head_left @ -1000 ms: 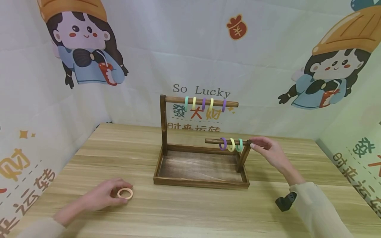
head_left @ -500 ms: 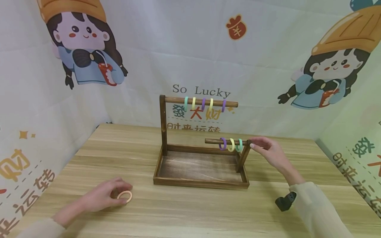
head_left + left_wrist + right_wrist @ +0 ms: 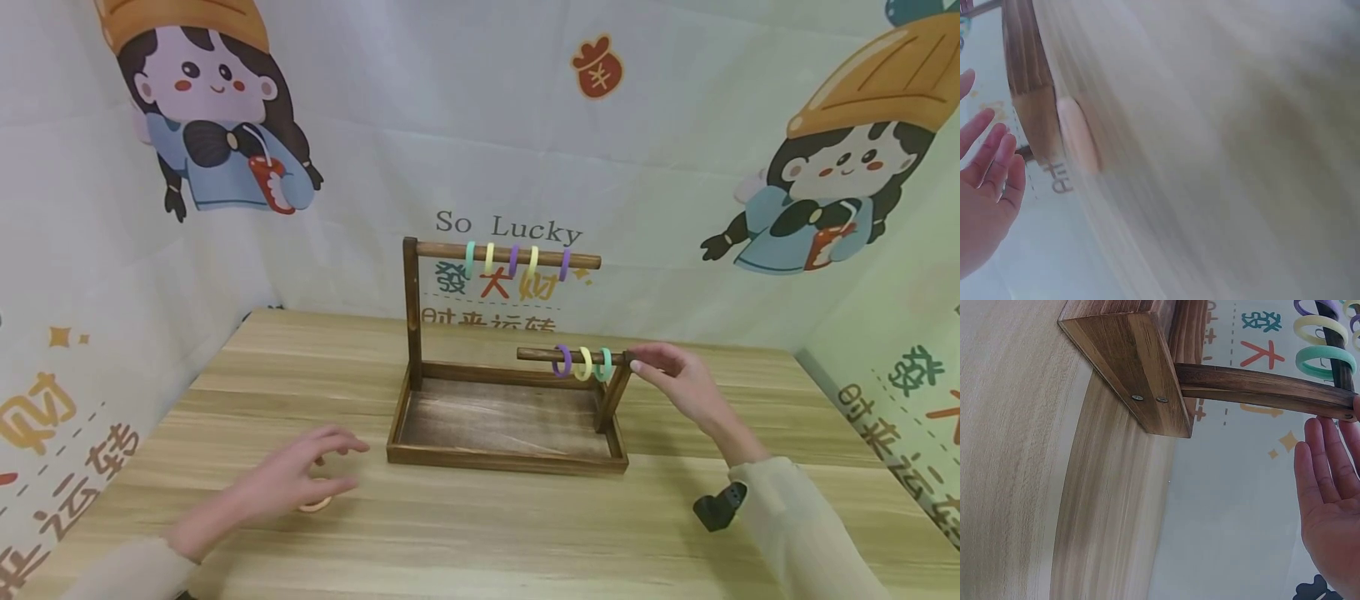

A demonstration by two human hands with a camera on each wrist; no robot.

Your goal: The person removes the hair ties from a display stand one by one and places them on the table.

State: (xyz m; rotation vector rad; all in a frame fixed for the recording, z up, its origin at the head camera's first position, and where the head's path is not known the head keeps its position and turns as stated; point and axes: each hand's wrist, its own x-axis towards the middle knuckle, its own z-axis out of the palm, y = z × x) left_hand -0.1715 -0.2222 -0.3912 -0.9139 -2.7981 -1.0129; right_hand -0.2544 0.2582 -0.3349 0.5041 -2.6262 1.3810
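A pale wooden ring lies on the table beneath my left hand, which partly covers it in the head view. The left fingers are spread and hold nothing; in the left wrist view the ring shows apart from them. My right hand pinches the top of the short post on a dark wooden rack, thumb in front and fingers behind. Purple, yellow and green rings hang on the rack's lower bar. Along the upper bar hang several more coloured rings.
The rack's tray base stands on a light wood-grain table. A printed cloth hangs behind and at both sides. A black device is at the right sleeve.
The left hand tilted the wooden ring, then let it go. It has since opened and moved a little right and up. The right hand stays at the post.
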